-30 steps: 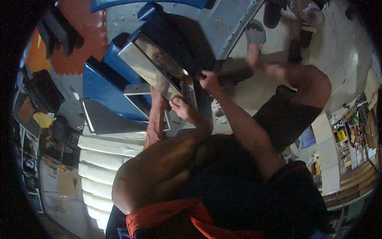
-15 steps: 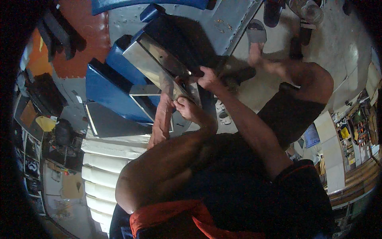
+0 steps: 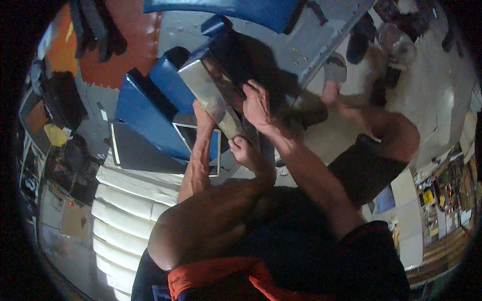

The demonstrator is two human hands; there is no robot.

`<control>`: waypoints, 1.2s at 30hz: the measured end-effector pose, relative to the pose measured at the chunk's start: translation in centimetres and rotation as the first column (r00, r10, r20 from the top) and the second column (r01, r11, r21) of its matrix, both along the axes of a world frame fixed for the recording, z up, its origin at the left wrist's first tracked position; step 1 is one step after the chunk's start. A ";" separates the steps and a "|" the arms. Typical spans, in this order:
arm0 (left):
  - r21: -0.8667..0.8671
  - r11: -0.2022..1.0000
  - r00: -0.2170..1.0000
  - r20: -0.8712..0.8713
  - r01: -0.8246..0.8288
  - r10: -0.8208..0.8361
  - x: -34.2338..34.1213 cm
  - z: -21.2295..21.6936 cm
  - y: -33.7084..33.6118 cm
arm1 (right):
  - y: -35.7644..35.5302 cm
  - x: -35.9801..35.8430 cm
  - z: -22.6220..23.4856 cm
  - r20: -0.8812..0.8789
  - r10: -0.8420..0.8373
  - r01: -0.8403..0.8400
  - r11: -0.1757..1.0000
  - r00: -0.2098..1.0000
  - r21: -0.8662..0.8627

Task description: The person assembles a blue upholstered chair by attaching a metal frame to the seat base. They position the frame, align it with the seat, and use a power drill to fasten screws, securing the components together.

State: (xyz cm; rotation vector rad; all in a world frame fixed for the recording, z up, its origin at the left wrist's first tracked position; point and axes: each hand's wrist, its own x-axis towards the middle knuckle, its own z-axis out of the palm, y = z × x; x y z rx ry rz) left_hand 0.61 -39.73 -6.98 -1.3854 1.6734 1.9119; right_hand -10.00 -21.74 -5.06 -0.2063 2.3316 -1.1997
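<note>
A long boxy piece [image 3: 205, 89] with a shiny beige face and a dark blue far end leans in front of me, tilted up to the left. Along its left edge my left hand [image 3: 203, 114] is closed, the fingertips partly hidden by the piece. My right hand [image 3: 257, 106] presses on its dark right side with curled fingers. At the near end, the toes of my bent leg's bare foot [image 3: 243, 149] rest against it. Just left of my left hand lie blue curved panels [image 3: 143, 113] with black edges and a thin light rectangular frame [image 3: 219, 150].
White padded sections [image 3: 123, 215] are stacked at the lower left. A reddish-brown sheet [image 3: 120, 65] with black curved pieces [image 3: 98, 30] lies far left, and another blue panel [image 3: 226, 11] beyond. My other foot wears a grey slipper [image 3: 335, 68]. Cluttered shelves [image 3: 442, 195] stand right.
My right hand has shifted left onto the boxy piece, its fingers spread over more of it. My left hand has slid to its left edge. The whole view has shifted slightly.
</note>
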 end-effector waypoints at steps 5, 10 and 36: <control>-0.180 0.933 0.941 0.076 -0.311 0.329 -2.5 4.0 1.4 | -1.3 0.8 0.6 -0.062 -0.059 0.056 0.997 0.996 -0.046; -0.153 0.922 0.932 0.025 -0.355 0.363 -0.7 2.1 1.8 | -2.9 -1.3 0.5 0.049 -0.070 0.076 0.989 0.996 -0.124; -0.370 0.914 0.986 -0.080 -0.167 0.147 5.1 -2.3 0.1 | 34.1 -45.6 -6.0 -0.514 -0.515 0.727 0.518 0.686 0.451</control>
